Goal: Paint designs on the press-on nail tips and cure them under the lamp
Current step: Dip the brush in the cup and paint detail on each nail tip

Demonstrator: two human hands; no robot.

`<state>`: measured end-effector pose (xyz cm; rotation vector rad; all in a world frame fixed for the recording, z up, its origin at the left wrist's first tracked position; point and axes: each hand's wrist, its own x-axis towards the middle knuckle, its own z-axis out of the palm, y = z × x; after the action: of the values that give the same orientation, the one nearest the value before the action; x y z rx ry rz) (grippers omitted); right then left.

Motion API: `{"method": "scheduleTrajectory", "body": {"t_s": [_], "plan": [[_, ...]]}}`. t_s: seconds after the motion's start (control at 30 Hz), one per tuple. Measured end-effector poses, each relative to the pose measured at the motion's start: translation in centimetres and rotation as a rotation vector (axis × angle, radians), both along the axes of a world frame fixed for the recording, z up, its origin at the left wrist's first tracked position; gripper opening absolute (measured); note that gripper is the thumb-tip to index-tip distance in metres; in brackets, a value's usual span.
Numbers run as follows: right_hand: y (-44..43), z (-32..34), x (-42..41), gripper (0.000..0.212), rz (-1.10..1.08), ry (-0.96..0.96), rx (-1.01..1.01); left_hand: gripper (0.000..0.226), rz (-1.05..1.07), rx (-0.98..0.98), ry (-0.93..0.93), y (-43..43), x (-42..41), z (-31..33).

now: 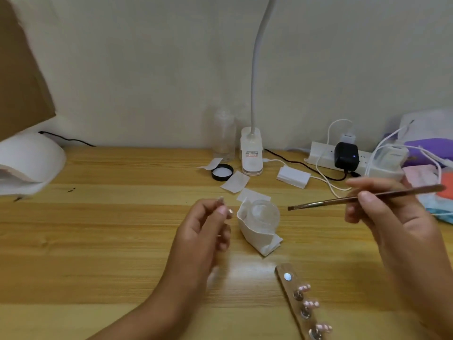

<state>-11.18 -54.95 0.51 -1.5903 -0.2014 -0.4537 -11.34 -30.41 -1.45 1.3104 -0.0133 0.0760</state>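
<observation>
Pale wood-grain tabletop (110,229) carries the whole job, with a white domed curing lamp (31,163) at its far left edge, well apart from both hands. The person's right hand (382,217) grips a thin brown-handled flat brush (343,200) between thumb and fingers. Its bristles point left and hang in the air just beside a small clear glass cup wrapped in white tissue (263,217). The left hand (203,231), fingers curled, appears to pinch one small pale press-on nail tip (221,199) at its fingertips, though blur leaves the hold uncertain. Near the bottom edge lies a narrow brown wooden holder strip (291,300) set with round metal studs. Three pinkish nail tips (311,303) sit on it, and its top stud (287,276) is bare. By these signs, painting is the step in hand and curing is not yet begun, with the brush poised between cup and held tip. The next move likely calls for bringing bristles and tip together in a light, steady stroke, then taking the tip left to the lamp.
</observation>
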Motion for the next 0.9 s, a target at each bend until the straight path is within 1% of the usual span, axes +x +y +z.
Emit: {"method": "scheduleTrajectory", "body": {"t_s": [0.03, 0.1, 0.17, 0.27, 0.3, 0.37, 0.4, 0.5, 0.6, 0.7, 0.77, 0.87, 0.9], "plan": [[0.3, 1.1, -0.1, 0.013, 0.016, -0.057, -0.089, 0.008, 0.010, -0.049, 0.037, 0.2, 0.4, 0.0], [1.0, 3.1, -0.1, 0.016, 0.046, -0.115, -0.264, 0.013, 0.020, -0.126, 0.077, 0.3, 0.9, 0.0], [1.9, 4.6, 0.2, 0.021, 0.068, -0.122, -0.418, 0.016, 0.008, -0.170, 0.083, 0.4, 0.9, 0.0], [3.2, 5.3, 1.3, 0.020, 0.093, -0.098, -0.671, 0.014, -0.027, -0.208, 0.093, 0.3, 0.8, 0.1], [3.8, 5.4, 1.7, 0.020, 0.100, -0.086, -0.755, 0.017, -0.038, -0.215, 0.093, 0.2, 0.8, 0.2], [4.7, 5.4, 2.5, 0.016, 0.118, -0.073, -0.866, 0.033, -0.043, -0.188, 0.100, 0.2, 0.8, 0.1], [5.1, 5.3, 2.9, 0.014, 0.129, -0.064, -0.903, 0.037, -0.047, -0.164, 0.111, 0.1, 0.8, 0.0], [5.9, 4.8, 4.0, 0.015, 0.162, -0.035, -0.998, 0.034, -0.084, -0.122, 0.152, 0.0, 0.8, -0.2], [6.4, 4.1, 4.8, 0.014, 0.202, -0.010, -0.994, 0.030, -0.141, -0.153, 0.172, 0.0, 1.0, -0.3], [6.2, 3.4, 5.1, 0.012, 0.206, -0.002, -0.890, 0.014, -0.214, -0.264, 0.208, 0.2, 1.2, -0.3], [5.4, 3.0, 4.7, 0.011, 0.192, 0.012, -0.757, 0.011, -0.295, -0.317, 0.241, 0.3, 1.2, -0.2], [3.7, 2.0, 3.5, 0.010, 0.155, 0.024, -0.444, 0.016, -0.412, -0.389, 0.284, 0.1, 1.1, 0.1], [3.1, 1.6, 3.0, 0.012, 0.138, 0.022, -0.338, 0.014, -0.441, -0.402, 0.291, 0.1, 1.1, 0.1]]}}
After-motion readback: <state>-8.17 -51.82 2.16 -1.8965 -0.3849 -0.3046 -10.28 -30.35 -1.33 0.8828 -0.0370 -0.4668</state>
